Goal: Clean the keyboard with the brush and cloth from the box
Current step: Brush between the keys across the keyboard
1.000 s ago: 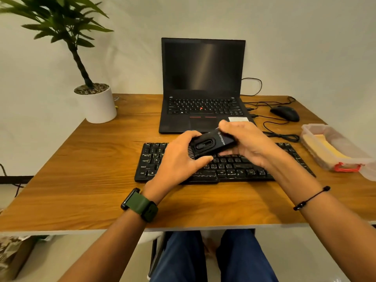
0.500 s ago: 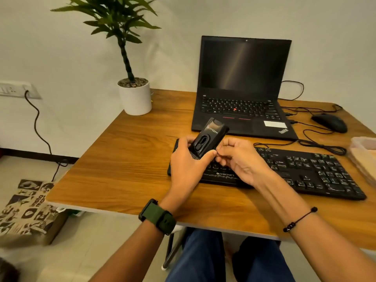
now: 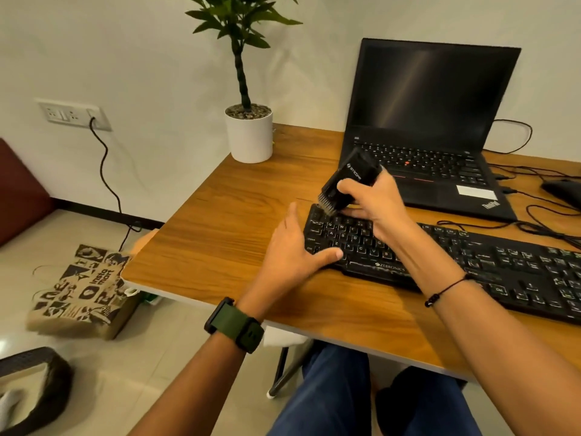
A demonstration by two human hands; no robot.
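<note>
Wooden desk (image 3: 220, 221), right hand (image 3: 374, 202) gripping brush (image 3: 345, 184) over keyboard (image 3: 471, 259) corner, left hand (image 3: 292, 247) flat, fingers relaxed

We see a plain pale wall (image 3: 157, 58) with a socket plate (image 3: 74, 114) at far left, a cable (image 3: 105, 171) dropping from it to the pale tiled floor (image 3: 94, 372). The wooden bench (image 3: 220, 234) fills the right; at left, perhaps a dark red seat (image 3: 19, 190).

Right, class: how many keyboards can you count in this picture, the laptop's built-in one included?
2. The black external keyboard lies on the desk's near side under the hands; the laptop keyboard sits behind it. Nothing suggests another is hidden.
</note>
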